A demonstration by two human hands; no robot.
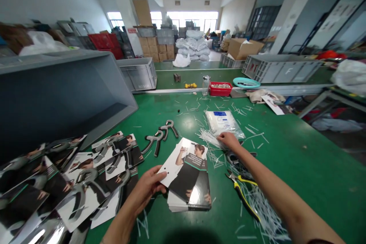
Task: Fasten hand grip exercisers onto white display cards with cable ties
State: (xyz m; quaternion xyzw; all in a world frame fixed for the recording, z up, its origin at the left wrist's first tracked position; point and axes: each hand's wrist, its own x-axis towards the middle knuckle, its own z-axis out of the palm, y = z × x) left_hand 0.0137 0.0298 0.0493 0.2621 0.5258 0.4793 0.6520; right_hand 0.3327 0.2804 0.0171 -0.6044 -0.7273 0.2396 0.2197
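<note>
One card [180, 169] sits in left hand [152, 185], apart from right hand [228, 140].

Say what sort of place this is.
Probably a factory or packing workshop: hand grips and printed cards lie on a green workbench, with grey crates beyond and piled white sacks behind.

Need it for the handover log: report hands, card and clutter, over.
Left hand: gripping printed backing card, over a stack. Right hand: at white cable ties beside plastic bag. Clutter right of stack: yellow-black pliers, loose white strips.
</note>
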